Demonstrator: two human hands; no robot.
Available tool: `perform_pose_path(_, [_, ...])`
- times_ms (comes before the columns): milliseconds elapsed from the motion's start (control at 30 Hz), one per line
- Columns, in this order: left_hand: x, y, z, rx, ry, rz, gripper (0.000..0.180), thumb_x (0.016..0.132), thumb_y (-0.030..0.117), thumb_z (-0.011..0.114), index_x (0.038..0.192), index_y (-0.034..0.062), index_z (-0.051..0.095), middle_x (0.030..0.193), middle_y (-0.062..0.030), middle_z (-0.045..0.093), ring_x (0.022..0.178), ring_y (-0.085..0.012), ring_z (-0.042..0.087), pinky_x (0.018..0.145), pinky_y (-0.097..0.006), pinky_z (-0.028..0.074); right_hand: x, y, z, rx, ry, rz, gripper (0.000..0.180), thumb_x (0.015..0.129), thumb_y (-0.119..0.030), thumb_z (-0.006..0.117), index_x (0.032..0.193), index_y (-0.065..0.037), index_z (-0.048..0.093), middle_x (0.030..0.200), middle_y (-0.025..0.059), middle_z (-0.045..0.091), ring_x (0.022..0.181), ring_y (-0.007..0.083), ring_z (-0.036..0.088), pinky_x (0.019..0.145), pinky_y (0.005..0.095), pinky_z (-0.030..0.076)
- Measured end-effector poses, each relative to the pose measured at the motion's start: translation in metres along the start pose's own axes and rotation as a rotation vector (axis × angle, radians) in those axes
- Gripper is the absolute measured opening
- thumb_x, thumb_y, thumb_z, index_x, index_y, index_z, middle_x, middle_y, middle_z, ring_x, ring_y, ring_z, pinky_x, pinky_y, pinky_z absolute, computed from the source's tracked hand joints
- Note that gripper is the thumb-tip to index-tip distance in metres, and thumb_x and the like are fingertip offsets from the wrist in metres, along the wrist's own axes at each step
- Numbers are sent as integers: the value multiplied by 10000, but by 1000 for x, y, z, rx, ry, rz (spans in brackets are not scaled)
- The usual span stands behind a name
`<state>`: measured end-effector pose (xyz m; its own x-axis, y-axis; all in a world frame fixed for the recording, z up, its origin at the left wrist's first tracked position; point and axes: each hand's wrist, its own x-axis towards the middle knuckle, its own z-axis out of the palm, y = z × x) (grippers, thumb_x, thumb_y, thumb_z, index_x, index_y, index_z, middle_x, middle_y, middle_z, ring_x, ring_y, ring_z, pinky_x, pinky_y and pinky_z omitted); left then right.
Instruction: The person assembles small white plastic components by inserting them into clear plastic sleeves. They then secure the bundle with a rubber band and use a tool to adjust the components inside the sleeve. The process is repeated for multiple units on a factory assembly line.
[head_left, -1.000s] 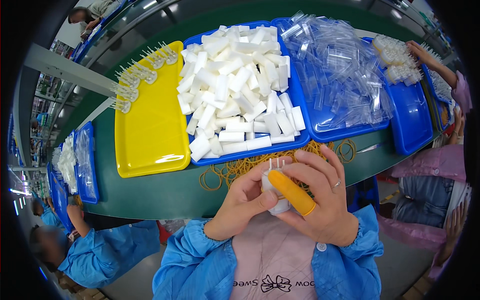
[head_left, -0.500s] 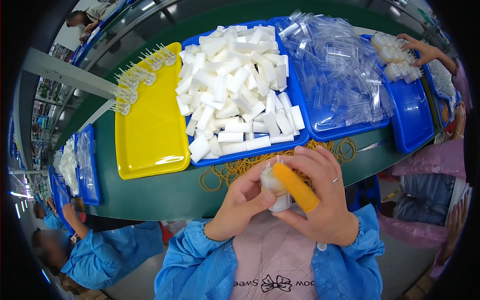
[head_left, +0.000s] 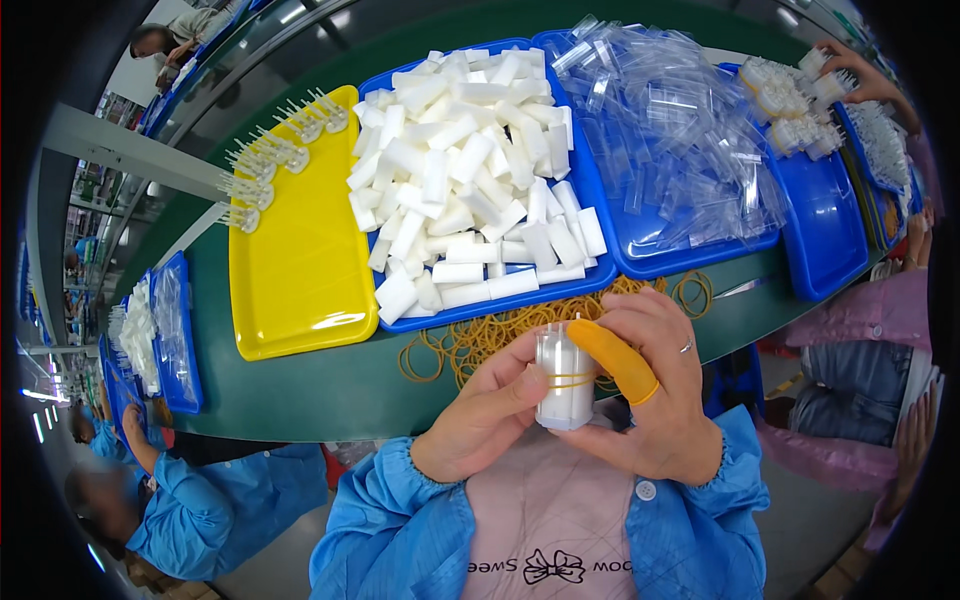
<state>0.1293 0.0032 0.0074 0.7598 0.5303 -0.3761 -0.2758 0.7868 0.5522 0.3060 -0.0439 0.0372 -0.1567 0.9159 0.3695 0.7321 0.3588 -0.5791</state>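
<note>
Between my hands is an upright bundle [head_left: 566,400] of white pieces and clear plastic, with yellow rubber bands [head_left: 570,380] around its middle. My left hand [head_left: 485,412] is closed on its left side, thumb pressed against the front near the bands. From the right, my right hand [head_left: 660,405] grips it, thumb beneath the bottom edge. An orange finger cot [head_left: 615,360] covers its index finger, whose tip rests near the top rim. A ring sits on another finger. Just beyond my hands lies a pile of loose yellow rubber bands [head_left: 470,345].
A yellow tray [head_left: 300,270] holds several pronged white pieces. Beside it, blue trays hold white foam-like blocks [head_left: 455,160] and clear plastic sleeves [head_left: 680,130]. At right, a co-worker's hand [head_left: 865,78] is over finished-looking clusters [head_left: 790,105]. Another person in blue [head_left: 235,500] sits at left.
The bundle has turned more upright, and its bands and clear sides now show. My orange-covered finger has moved up and right off its front. The co-worker's hand at right has shifted outward.
</note>
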Motion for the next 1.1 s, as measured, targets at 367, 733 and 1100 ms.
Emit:
perform_pose_path(367, [0,-3,-2,40,-14,94,576,933,309,543,1387,28,328,1281,-66,496,1182,-151,471,998,-317,375,3,-2,-3,-44,-15,12,580,556,-267,798,1071,-67,620,1123,77,504,1092,290,493,999,528,315])
perform_pose_path(733, [2,-4,2,78,10,36,658,887,426,577,1354,22,348,1260,-69,507,1160,-156,502,980,-318,399,1,2,6,-74,79,-48,578,560,-303,792,1068,-84,627,1084,66,524,1054,271,506,988,517,329])
perform_pose_path(1100, [3,3,0,-88,-116,-3,579,962,345,460,1405,21,276,1307,-98,465,1191,-207,477,1018,-345,361,1,5,-2,19,39,40,587,564,-275,790,1089,-76,617,1106,60,525,1050,272,510,985,511,335])
